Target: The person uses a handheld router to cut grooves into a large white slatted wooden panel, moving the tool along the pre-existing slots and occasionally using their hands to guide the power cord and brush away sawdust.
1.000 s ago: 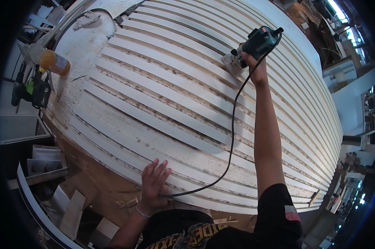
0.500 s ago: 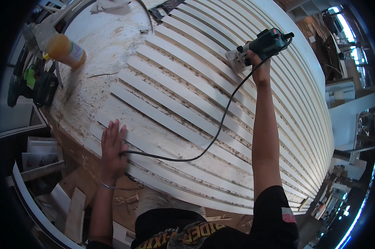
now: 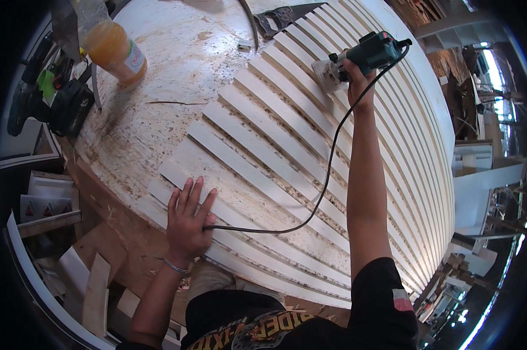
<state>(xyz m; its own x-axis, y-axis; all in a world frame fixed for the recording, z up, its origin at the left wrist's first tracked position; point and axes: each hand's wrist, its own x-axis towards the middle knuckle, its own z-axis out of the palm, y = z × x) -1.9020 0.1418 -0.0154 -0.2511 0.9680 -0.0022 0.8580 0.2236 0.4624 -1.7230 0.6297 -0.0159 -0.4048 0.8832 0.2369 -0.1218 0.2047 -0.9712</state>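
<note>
With the right hand (image 3: 357, 79) clamped around the green sander (image 3: 365, 55), keep it flat along the slats (image 3: 263, 157) while the left hand (image 3: 188, 219), its grip splayed wide, pins the cord (image 3: 327, 175).

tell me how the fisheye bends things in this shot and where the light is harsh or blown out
Head view: the white slats curve strongly toward the rim, and a black circular vignette fills the corners. Daylight blows out at the far right edge. The green power tool in the right hand and the left hand, flat on the slats, are sharp; the orange-filled bottle is slightly soft.
</note>
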